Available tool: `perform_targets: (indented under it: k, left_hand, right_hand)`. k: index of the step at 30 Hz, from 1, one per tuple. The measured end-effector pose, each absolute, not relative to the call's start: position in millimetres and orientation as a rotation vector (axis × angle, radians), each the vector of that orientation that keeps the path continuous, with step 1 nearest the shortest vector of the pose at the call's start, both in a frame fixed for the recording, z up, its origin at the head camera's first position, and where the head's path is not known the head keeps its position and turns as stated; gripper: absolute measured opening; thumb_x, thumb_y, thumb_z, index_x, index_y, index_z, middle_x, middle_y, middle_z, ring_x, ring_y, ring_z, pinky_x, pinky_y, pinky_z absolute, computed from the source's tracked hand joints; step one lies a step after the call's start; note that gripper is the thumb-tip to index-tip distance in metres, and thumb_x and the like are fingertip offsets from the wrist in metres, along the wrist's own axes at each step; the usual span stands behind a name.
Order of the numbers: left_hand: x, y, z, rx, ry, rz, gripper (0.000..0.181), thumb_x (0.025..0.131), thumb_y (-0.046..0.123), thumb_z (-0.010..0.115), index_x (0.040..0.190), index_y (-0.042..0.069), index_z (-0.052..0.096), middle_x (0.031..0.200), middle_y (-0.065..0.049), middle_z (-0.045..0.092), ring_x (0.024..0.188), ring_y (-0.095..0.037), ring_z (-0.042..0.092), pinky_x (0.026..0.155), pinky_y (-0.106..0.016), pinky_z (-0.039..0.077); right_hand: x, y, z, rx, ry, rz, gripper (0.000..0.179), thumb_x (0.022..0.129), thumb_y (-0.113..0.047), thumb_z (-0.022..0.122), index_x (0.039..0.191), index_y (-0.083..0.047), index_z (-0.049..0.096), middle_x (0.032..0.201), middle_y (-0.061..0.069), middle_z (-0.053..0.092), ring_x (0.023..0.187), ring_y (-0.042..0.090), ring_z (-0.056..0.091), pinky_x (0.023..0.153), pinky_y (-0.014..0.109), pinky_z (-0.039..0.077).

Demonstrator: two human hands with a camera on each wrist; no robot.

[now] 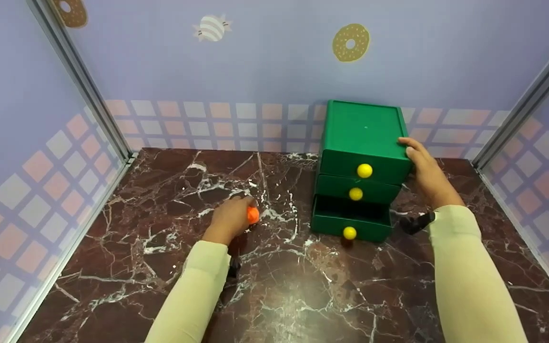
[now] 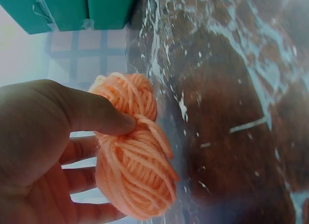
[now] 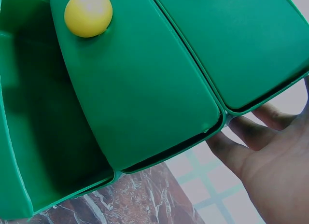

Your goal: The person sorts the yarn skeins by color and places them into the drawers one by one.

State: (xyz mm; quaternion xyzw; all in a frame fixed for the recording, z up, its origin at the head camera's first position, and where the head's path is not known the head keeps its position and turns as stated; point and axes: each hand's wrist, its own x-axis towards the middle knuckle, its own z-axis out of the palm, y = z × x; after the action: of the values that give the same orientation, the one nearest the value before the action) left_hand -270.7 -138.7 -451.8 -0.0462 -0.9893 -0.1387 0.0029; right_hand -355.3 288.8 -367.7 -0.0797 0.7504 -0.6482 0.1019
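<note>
A bundle of orange yarn [image 2: 137, 171] is pinched between the thumb and fingers of my left hand [image 1: 230, 216], close over the marble table. In the head view most of the yarn is hidden behind that hand. To the right stands a green drawer cabinet [image 1: 367, 131] with three drawers and yellow knobs. Its bottom drawer [image 1: 329, 225] is pulled out and its inside shows bare. My right hand [image 1: 429, 174] rests against the cabinet's right side near the top, its fingers [image 3: 231, 149] laid along the side wall.
The dark red marble tabletop [image 1: 274, 295] with white veins lies under everything. A patterned wall panel [image 1: 265, 57] rises behind the cabinet, and further panels close in the left and right sides.
</note>
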Motion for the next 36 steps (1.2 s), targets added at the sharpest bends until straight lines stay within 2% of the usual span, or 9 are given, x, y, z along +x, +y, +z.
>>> perform_targets:
  k: [4,7,14,19,24,31,36]
  left_hand:
    - [-271,-133,-448,-0.178,-3.083,-0.42,0.034,0.083,0.01,0.067,0.117,0.015,0.064,0.106,-0.015,0.066,0.097,-0.038,0.063,0.082,-0.053,0.051]
    - [-271,-128,-444,-0.183,-3.078,-0.42,0.036,0.084,0.011,0.067,0.12,0.014,0.062,0.108,-0.015,0.065,0.099,-0.038,0.063,0.083,-0.054,0.051]
    - [-269,-115,-435,-0.205,-3.027,-0.459,0.037,0.082,0.013,0.07,0.118,0.017,0.062,0.109,-0.012,0.063,0.1,-0.035,0.063,0.082,-0.051,0.052]
    - [-266,-104,-430,-0.239,-3.006,-0.49,0.039,0.081,0.009,0.066,0.119,0.02,0.062,0.108,-0.008,0.063,0.1,-0.032,0.062,0.081,-0.049,0.052]
    - [-264,-95,-427,-0.281,-2.964,-0.501,0.041,0.08,0.009,0.068,0.12,0.02,0.061,0.109,-0.008,0.063,0.099,-0.032,0.062,0.08,-0.047,0.053]
    - [-264,-79,-428,-0.359,-2.896,-0.543,0.041,0.079,0.009,0.069,0.119,0.018,0.062,0.105,-0.009,0.063,0.097,-0.032,0.063,0.08,-0.047,0.053]
    - [-266,-66,-426,-0.411,-2.879,-0.558,0.04,0.082,0.014,0.072,0.12,0.017,0.061,0.105,-0.009,0.063,0.096,-0.031,0.063,0.08,-0.047,0.053]
  right_hand:
    - [-356,289,-368,-0.246,2.217,-1.924,0.045,0.105,-0.041,0.026,0.149,-0.033,0.027,0.161,0.015,0.002,0.135,0.038,0.03,0.098,0.037,0.04]
    - [-356,289,-368,-0.248,2.226,-1.924,0.045,0.105,-0.042,0.027,0.149,-0.034,0.028,0.16,0.014,0.003,0.134,0.038,0.031,0.095,0.033,0.041]
    - [-357,289,-369,-0.238,2.236,-1.918,0.046,0.104,-0.043,0.027,0.149,-0.033,0.026,0.161,0.013,0.004,0.135,0.036,0.031,0.1,0.04,0.038]
    - [-352,286,-364,-0.265,2.229,-1.916,0.046,0.105,-0.04,0.025,0.15,-0.031,0.026,0.16,0.016,0.002,0.136,0.037,0.028,0.099,0.039,0.038]
    - [-339,280,-352,-0.282,2.222,-1.924,0.046,0.105,-0.038,0.026,0.15,-0.027,0.027,0.16,0.018,0.003,0.135,0.037,0.028,0.096,0.036,0.039]
    - [-340,279,-354,-0.26,2.181,-1.95,0.047,0.105,-0.039,0.026,0.151,-0.027,0.024,0.161,0.015,0.0,0.139,0.036,0.023,0.111,0.053,0.025]
    - [-351,286,-365,-0.233,2.205,-1.95,0.046,0.105,-0.043,0.026,0.149,-0.032,0.027,0.161,0.012,0.003,0.138,0.036,0.027,0.108,0.05,0.029]
